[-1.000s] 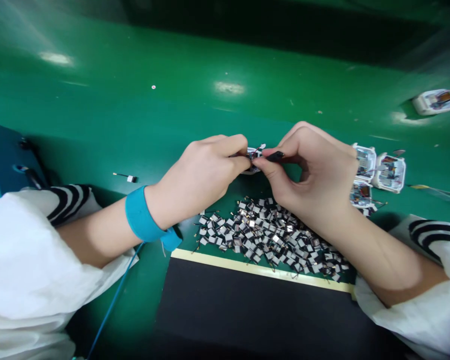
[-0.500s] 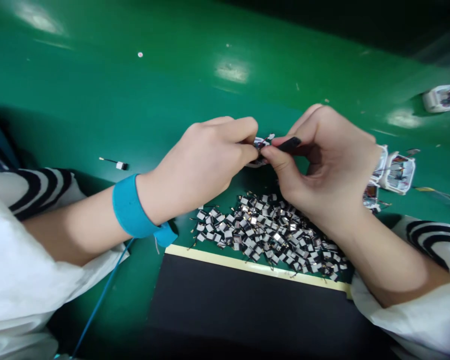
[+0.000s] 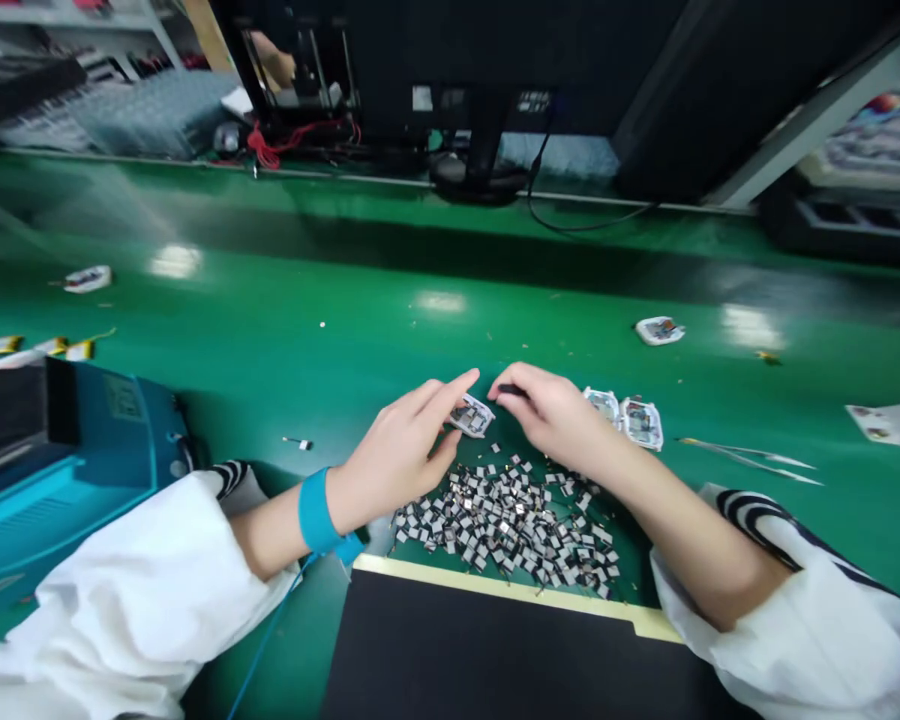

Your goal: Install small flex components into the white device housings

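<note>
My left hand (image 3: 397, 445) is at the left edge of a small white electronic housing (image 3: 471, 416), thumb below it and index finger stretched out above. Circuitry shows inside the housing's open face. My right hand (image 3: 562, 405), fingers pinched, holds a short black stick-like tool (image 3: 511, 390) just right of that housing. Most of the tool is hidden in the palm. Below both hands lies a heap of small black-and-white components with short leads (image 3: 506, 525). Two more open white housings (image 3: 642, 424) lie beside my right wrist. A teal wrist strap (image 3: 316, 510) circles my left wrist.
A black mat (image 3: 487, 650) edged with yellow tape lies nearest me. Tweezers (image 3: 750, 458) are at the right, a blue machine (image 3: 82, 470) at the left. One loose component (image 3: 298, 443) and another housing (image 3: 660, 330) lie apart. A monitor stand (image 3: 484, 170) is at the back.
The camera view has lifted, bringing the bench's back into sight. My right hand has drawn away from the housing with the black tool. My left index finger has straightened.
</note>
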Motion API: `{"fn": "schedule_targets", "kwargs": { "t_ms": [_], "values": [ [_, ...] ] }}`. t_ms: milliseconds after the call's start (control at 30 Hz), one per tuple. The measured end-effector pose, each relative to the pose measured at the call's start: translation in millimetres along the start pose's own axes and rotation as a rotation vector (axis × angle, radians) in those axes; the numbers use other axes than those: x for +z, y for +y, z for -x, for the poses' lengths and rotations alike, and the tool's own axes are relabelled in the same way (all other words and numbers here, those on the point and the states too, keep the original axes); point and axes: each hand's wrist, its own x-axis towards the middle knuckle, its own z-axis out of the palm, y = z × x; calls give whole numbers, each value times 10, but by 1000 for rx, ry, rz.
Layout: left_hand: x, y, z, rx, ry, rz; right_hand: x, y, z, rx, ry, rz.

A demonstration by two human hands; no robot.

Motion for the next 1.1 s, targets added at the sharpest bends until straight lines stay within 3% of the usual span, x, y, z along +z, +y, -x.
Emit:
{"fn": "schedule_targets", "kwargs": {
  "t_ms": [67,267,433,600,967,1100],
  "values": [
    [15,-82,-30,18,26,31,56,-17,5,-15,-55,31],
    [140,-300,-93,89,-129,74,203,-178,59,-202,-8,424],
    [178,-300,-76,23,-68,126,256,-289,75,-298,37,684],
    [158,-298,-74,-14,-25,211,288,-274,48,-298,72,648],
    [148,-260,-62,-70,1,595,236,-223,17,-466,161,635],
    [156,-250,-55,-81,-26,652,260,-198,18,-462,154,457]
  ]
}}
